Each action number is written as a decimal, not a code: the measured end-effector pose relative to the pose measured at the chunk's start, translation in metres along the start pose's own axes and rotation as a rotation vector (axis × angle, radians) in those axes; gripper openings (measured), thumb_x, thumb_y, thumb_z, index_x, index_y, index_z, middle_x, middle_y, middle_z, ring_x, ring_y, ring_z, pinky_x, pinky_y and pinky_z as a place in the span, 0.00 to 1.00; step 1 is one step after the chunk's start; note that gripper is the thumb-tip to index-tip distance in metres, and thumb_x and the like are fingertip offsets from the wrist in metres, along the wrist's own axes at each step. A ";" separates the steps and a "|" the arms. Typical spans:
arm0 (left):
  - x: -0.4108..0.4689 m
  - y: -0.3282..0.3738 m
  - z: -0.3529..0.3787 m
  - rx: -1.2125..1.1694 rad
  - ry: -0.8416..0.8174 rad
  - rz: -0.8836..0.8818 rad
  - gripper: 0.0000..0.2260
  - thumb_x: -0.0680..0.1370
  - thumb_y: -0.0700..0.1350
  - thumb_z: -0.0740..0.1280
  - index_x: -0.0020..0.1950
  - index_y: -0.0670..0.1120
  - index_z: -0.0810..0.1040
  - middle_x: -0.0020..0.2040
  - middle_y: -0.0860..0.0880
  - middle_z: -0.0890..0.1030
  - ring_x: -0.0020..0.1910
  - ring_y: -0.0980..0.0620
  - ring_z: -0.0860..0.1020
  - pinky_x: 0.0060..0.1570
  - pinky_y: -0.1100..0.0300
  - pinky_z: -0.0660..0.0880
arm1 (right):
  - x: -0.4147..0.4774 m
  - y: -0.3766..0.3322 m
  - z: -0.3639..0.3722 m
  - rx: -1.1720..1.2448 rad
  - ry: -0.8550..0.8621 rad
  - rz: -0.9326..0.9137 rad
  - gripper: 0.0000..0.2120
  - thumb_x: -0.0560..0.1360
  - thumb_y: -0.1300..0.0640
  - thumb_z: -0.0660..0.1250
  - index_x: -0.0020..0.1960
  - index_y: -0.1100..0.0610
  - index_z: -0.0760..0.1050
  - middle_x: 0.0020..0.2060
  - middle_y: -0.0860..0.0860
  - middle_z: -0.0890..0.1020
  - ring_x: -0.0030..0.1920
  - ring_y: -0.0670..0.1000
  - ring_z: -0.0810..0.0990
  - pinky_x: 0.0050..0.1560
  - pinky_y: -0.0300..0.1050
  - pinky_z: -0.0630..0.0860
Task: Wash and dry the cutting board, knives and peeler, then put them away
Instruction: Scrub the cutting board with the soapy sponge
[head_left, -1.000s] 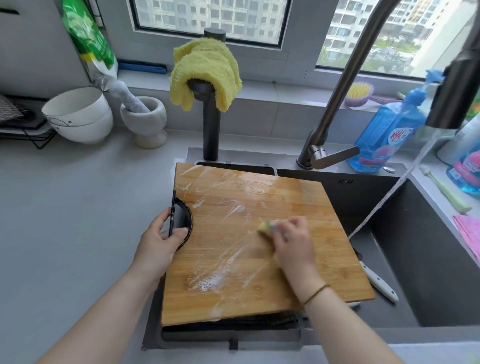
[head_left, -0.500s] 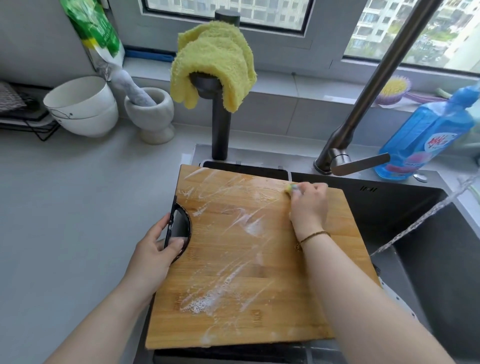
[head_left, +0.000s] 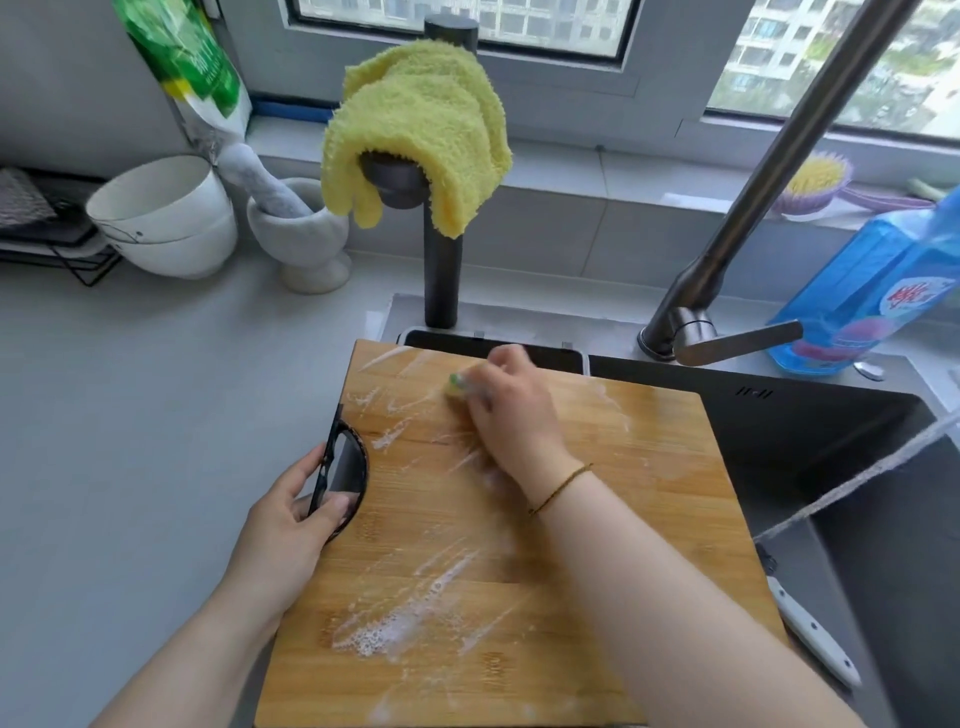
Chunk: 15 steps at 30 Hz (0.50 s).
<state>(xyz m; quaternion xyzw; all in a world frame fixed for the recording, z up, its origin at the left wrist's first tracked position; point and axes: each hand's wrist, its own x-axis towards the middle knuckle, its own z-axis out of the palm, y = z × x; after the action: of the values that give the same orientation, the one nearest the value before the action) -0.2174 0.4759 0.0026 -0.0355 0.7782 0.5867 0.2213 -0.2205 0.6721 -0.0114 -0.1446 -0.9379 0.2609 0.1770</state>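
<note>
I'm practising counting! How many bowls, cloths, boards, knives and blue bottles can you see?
Bowls: 2, stacked
Cloth: 1, yellow
Board: 1
Knife: 1 in view
Blue bottle: 1
Total: 6

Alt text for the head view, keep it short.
The person's right hand scrubs a soapy wooden cutting board with a sponge; the board lies across the sink, and the left hand grips its handle cutout. A water stream runs into the sink, where a white-handled knife lies.
</note>
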 end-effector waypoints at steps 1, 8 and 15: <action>0.000 -0.001 -0.001 -0.009 0.003 -0.003 0.23 0.77 0.37 0.63 0.71 0.51 0.65 0.39 0.56 0.75 0.38 0.61 0.74 0.32 0.70 0.69 | 0.000 0.001 -0.001 0.001 -0.021 -0.054 0.09 0.76 0.62 0.63 0.51 0.66 0.78 0.53 0.60 0.74 0.51 0.57 0.73 0.54 0.46 0.71; -0.002 -0.001 0.000 -0.036 0.013 0.009 0.23 0.77 0.36 0.63 0.71 0.49 0.65 0.39 0.56 0.76 0.38 0.61 0.74 0.34 0.68 0.67 | 0.000 0.076 -0.044 -0.086 0.184 0.551 0.13 0.79 0.57 0.57 0.58 0.62 0.74 0.57 0.56 0.70 0.52 0.51 0.71 0.53 0.38 0.66; -0.006 -0.004 -0.002 -0.018 0.025 0.030 0.24 0.77 0.36 0.63 0.71 0.50 0.65 0.53 0.43 0.76 0.39 0.57 0.74 0.40 0.63 0.69 | -0.037 0.053 -0.035 -0.062 0.060 0.197 0.11 0.78 0.58 0.60 0.54 0.64 0.76 0.54 0.57 0.72 0.48 0.53 0.70 0.48 0.41 0.69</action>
<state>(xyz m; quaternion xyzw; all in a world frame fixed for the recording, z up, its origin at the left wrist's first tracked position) -0.2112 0.4718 0.0016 -0.0329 0.7759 0.5966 0.2024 -0.1634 0.7175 -0.0219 -0.2491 -0.9212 0.2434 0.1737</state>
